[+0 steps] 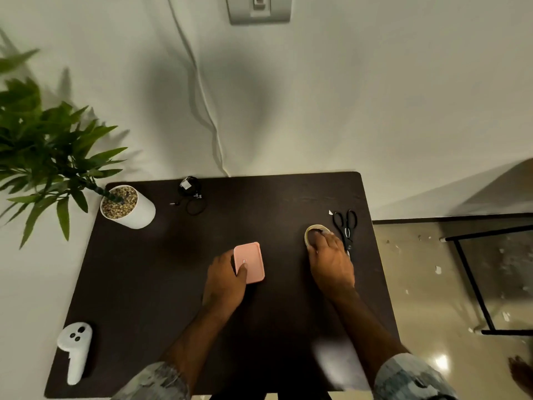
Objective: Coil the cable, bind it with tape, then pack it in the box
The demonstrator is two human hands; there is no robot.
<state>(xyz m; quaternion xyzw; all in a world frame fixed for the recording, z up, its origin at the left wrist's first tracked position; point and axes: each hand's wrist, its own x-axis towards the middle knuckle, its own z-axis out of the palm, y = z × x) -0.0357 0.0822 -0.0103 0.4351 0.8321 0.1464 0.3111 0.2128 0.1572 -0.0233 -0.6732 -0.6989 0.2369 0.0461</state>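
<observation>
A pink lidded box (pixel 249 258) lies flat near the middle of the dark table (pixel 161 284). My left hand (pixel 225 280) grips its left side, thumb resting on the lid. To the right, my right hand (pixel 330 259) rests on a roll of pale tape (pixel 311 230), fingers curled over its rim. A black cable (pixel 192 197) lies loosely bundled at the far edge of the table, away from both hands, with a small plug trailing to its left.
Black scissors (pixel 346 226) lie just right of the tape roll. A white pot with a green plant (pixel 129 206) stands at the far left corner. A white controller (pixel 75 349) rests at the near left. A white cord (pixel 202 90) hangs down the wall.
</observation>
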